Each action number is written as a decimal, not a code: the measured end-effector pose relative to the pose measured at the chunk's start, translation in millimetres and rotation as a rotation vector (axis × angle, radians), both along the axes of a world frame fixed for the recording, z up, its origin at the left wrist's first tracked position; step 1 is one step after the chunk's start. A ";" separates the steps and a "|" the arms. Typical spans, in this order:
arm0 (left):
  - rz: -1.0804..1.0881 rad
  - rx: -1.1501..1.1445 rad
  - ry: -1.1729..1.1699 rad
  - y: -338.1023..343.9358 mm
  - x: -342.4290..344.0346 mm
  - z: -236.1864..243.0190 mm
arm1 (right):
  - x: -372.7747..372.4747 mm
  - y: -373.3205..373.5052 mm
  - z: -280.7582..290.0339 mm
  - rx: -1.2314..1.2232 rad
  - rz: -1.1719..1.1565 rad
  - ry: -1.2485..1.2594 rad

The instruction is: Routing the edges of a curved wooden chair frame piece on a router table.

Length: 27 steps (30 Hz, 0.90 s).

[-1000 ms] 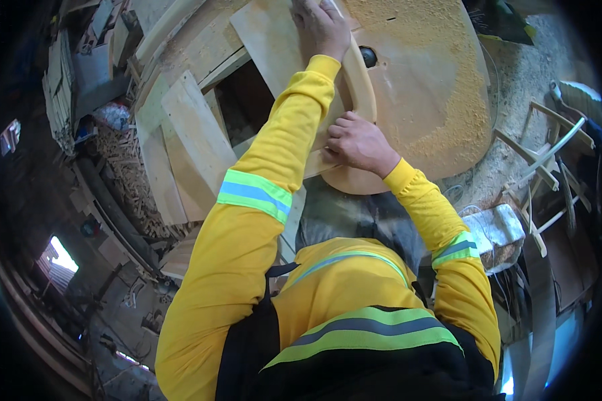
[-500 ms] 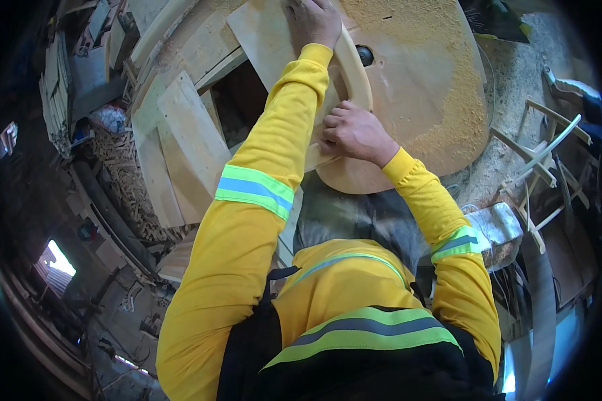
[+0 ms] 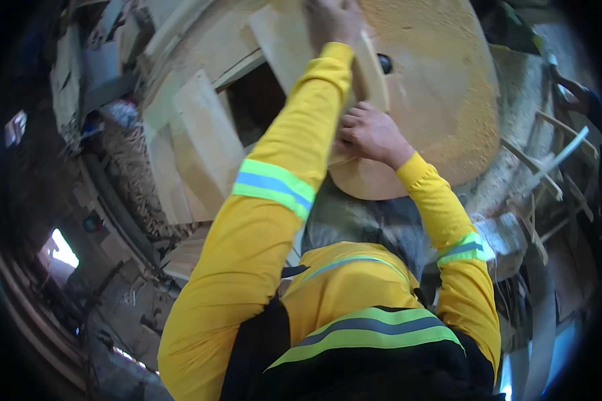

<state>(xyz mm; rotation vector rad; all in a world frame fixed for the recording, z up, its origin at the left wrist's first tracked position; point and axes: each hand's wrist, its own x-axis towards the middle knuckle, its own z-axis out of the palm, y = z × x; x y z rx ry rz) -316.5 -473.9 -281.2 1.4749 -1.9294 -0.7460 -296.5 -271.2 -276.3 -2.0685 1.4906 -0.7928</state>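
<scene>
A pale curved wooden piece [image 3: 374, 77] lies on a rounded wooden tabletop [image 3: 441, 100] strewn with sawdust. My left hand [image 3: 334, 27] is closed over its far part at the top edge of the view, the fingers partly cut off and blurred. My right hand [image 3: 373, 134] is closed round its near end, thumb and fingertips curled under and partly hidden. Just right of the curved piece, a dark round part [image 3: 384, 63] sits in an opening of the tabletop, a small gap away from the wood.
Flat boards [image 3: 207, 127] lie left of my hands, around a dark square opening [image 3: 251, 100]. Wood scraps [image 3: 137, 160] heap up farther left. To the right stand a wooden frame of thin sticks [image 3: 542, 167] and a dusty block [image 3: 502, 244]. Another person's arm [image 3: 575, 90] shows at far right.
The whole view has shifted, so the scene sits slightly farther right and is blurrier. Both hands keep their grip on the curved wooden piece, which stays beside the dark round part.
</scene>
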 end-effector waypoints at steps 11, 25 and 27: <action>-0.008 0.295 0.044 6.9 -3.0 37.8 | 90.4 31.4 12.2 -0.071 -0.282 -0.037; -0.022 -0.036 -0.042 -12.6 -7.3 -2.5 | 85.2 11.9 4.4 -0.062 -0.294 -0.018; -0.035 -0.049 -0.044 -17.8 -6.3 -6.2 | 84.5 9.2 4.2 -0.064 -0.291 -0.021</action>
